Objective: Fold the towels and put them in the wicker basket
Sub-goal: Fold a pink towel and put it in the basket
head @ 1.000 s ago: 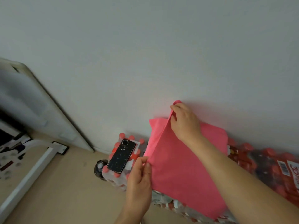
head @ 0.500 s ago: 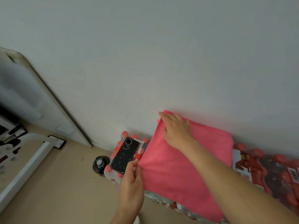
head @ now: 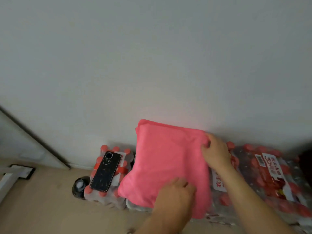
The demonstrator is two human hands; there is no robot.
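A pink towel (head: 166,159) lies folded in half on top of shrink-wrapped packs of red-capped bottles, against the white wall. My right hand (head: 215,152) pinches the towel's far right corner. My left hand (head: 175,191) rests with its fingers on the towel's near edge, toward the right; whether it grips the cloth I cannot tell. No wicker basket is in view.
A black phone (head: 105,171) lies on the left bottle pack (head: 116,150). More bottle packs (head: 263,174) run to the right along the wall. A dark round object (head: 79,185) sits on the beige floor (head: 42,208). A white frame (head: 10,176) is at the far left.
The towel's left side, held up a second ago, has come down flat. My right hand moved from the far left corner to the far right corner. My left hand slid right along the near edge.
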